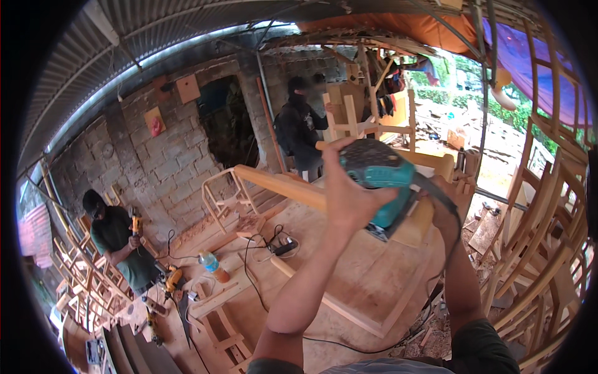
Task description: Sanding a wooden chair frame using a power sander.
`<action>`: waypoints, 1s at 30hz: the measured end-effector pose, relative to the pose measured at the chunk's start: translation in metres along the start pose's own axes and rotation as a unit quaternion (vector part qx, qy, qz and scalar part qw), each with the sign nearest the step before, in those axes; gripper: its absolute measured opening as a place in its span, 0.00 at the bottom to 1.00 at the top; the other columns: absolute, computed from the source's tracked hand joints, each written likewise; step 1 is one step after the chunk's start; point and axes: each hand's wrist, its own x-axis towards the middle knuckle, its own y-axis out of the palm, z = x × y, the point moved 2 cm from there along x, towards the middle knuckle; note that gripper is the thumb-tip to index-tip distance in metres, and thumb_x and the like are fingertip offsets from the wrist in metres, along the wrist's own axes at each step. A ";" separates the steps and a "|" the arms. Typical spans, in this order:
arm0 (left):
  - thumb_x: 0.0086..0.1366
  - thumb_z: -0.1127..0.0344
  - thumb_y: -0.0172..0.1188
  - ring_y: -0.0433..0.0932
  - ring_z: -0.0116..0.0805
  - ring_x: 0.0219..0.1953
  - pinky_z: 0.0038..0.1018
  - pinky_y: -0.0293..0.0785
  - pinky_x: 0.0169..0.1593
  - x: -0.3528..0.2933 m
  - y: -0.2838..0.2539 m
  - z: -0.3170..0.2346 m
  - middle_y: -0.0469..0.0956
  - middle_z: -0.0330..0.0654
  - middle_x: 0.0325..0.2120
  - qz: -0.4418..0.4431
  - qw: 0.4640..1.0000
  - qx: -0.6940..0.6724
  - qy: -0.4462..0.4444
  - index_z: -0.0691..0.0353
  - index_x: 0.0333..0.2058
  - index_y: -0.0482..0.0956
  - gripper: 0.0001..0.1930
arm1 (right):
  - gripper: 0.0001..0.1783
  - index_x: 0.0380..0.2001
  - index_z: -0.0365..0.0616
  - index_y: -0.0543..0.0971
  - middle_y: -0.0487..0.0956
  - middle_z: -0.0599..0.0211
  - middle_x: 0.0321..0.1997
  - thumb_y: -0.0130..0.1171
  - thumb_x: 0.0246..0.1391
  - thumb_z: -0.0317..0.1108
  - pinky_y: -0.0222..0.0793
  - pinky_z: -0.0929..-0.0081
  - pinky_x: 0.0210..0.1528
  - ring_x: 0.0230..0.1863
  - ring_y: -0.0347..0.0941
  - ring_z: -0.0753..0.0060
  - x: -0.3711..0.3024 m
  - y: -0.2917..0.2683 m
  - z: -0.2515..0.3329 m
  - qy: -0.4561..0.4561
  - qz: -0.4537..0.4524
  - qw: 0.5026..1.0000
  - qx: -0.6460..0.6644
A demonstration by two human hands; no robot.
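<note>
A teal power sander with a black top [374, 165] is raised above the wooden worktable in front of me. My left hand [352, 199] grips its near left side, thumb stretched across the teal body. At the sander's rear is my right hand [443, 199], beside a curved pale wooden piece [418, 225]. The black strap-like cord [439, 194] crosses in front of this hand, hiding most of its fingers and whatever they touch. A long wooden rail [280, 185] runs behind my left hand.
A wooden frame [374, 327] and a bottle [213, 267] rest on the worktable [349, 280], with cables and a power strip [285, 247]. One person [128, 246] holds a yellow tool at left; another [302, 124] stands behind chair parts. Chair frames [529, 230] pile up at right.
</note>
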 end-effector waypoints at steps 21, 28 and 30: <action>0.43 0.62 0.82 0.77 0.38 0.48 0.35 0.77 0.53 0.050 -0.152 0.090 0.75 0.47 0.47 -0.079 0.989 0.121 -0.025 0.62 0.57 0.62 0.46 | 0.06 0.19 0.42 0.75 0.80 0.65 0.22 0.48 0.42 0.27 0.63 0.70 0.40 0.28 0.69 0.68 -0.026 0.001 0.048 -0.048 -0.006 0.999 0.009; 0.42 0.71 0.82 0.80 0.33 0.47 0.31 0.76 0.55 0.013 -0.076 0.033 0.79 0.45 0.45 0.010 0.999 0.045 -0.018 0.62 0.56 0.59 0.46 | 0.06 0.19 0.42 0.74 0.80 0.66 0.23 0.48 0.42 0.27 0.63 0.69 0.42 0.29 0.73 0.69 -0.034 0.003 0.059 -0.052 -0.008 0.999 -0.009; 0.42 0.71 0.82 0.80 0.34 0.47 0.31 0.75 0.56 0.005 -0.062 0.018 0.79 0.45 0.45 0.020 0.999 0.026 -0.027 0.62 0.56 0.58 0.46 | 0.06 0.19 0.43 0.74 0.80 0.66 0.23 0.47 0.42 0.26 0.63 0.68 0.43 0.29 0.73 0.69 -0.032 0.002 0.061 -0.034 -0.017 0.999 -0.004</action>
